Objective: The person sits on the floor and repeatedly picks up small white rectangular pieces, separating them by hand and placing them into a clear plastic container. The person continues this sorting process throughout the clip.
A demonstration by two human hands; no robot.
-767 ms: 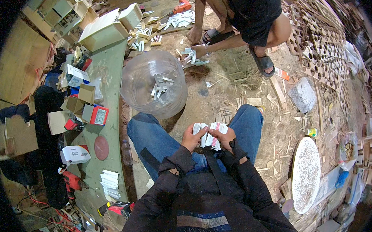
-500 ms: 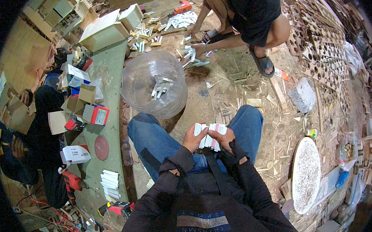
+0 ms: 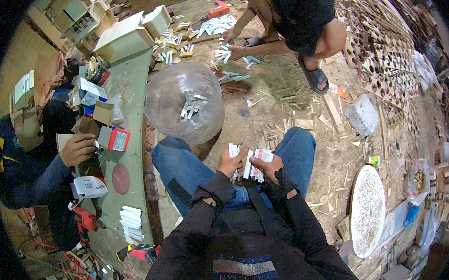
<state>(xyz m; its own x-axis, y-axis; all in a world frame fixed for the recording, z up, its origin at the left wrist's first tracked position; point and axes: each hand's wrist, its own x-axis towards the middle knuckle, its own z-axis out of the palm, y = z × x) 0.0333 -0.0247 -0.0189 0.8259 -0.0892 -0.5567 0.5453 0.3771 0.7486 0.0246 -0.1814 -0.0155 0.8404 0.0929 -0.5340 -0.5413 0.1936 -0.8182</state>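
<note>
Left hand point(image 3: 230, 164) and right hand point(image 3: 269, 168) over the lap, fingers pinching small flat white wooden strips point(image 3: 254, 163) beside a clear plastic bag point(image 3: 185, 106).

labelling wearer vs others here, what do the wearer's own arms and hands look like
Both forearms come up from the lower edge in long dark, near-black sleeves, loose and creased, ending in bunched cuffs at the wrists. The left hand and right hand are bare: no gloves. I can make out no rings or watch at this size.
</note>
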